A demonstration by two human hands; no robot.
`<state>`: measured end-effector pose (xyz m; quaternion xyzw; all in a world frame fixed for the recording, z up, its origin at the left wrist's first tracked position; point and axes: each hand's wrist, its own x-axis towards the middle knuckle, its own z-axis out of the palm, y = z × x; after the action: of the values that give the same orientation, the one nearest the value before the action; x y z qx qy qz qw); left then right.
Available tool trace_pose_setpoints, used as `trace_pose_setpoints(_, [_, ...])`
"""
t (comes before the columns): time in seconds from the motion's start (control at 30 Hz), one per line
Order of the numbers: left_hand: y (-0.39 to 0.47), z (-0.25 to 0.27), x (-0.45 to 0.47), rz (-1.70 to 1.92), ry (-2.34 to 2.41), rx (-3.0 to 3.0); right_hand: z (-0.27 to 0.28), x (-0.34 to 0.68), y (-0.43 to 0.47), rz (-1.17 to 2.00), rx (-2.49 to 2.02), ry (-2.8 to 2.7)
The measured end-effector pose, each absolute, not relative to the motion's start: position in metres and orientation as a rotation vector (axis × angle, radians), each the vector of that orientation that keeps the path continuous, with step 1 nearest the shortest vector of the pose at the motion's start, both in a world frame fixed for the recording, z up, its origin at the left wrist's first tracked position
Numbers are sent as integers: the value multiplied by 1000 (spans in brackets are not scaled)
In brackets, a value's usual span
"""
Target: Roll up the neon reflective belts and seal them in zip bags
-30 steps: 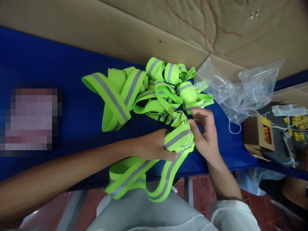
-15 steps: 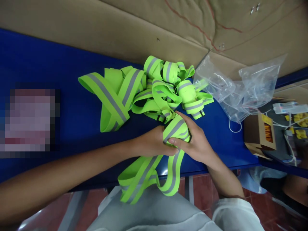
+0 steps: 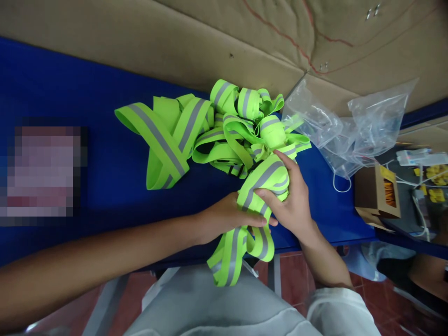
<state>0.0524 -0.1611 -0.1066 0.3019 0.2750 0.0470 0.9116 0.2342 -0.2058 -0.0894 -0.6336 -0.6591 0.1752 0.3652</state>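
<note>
Roll-up duty, probably: clasping lime-green, grey-striped fabric strap (image 3: 261,179) between left hand (image 3: 224,217) and right hand (image 3: 293,205), near blue desk's (image 3: 112,205) front edge. Likely calls for snug grip, dangling tail (image 3: 231,259) kept untwisted next.

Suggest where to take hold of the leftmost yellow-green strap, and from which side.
I'd pinch the leftmost strap at its crossing, coming from the near left. Its two bands overlap there, so catching both should keep the loose folds together; that side faces away from the strap pile.
</note>
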Motion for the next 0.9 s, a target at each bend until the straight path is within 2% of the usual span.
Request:
trace_pose_setpoints(0.13, [-163, -112, 51, 57, 572, 668, -87, 238, -204, 513, -1626, -1708])
trace_pose_setpoints(0.37, [-152, -117, 47, 87, 410, 907, -80, 255, -202, 902, -1580, -1481])
trace_pose_setpoints(0.63, [-125, -116, 40, -20, 145, 1306, -78, 257, -200, 1495, -1468, -1041])
trace_pose_setpoints(0.9, [-112, -120, 37, -167, 69, 1227, -80, 265, -201, 1648, -1421, -886])
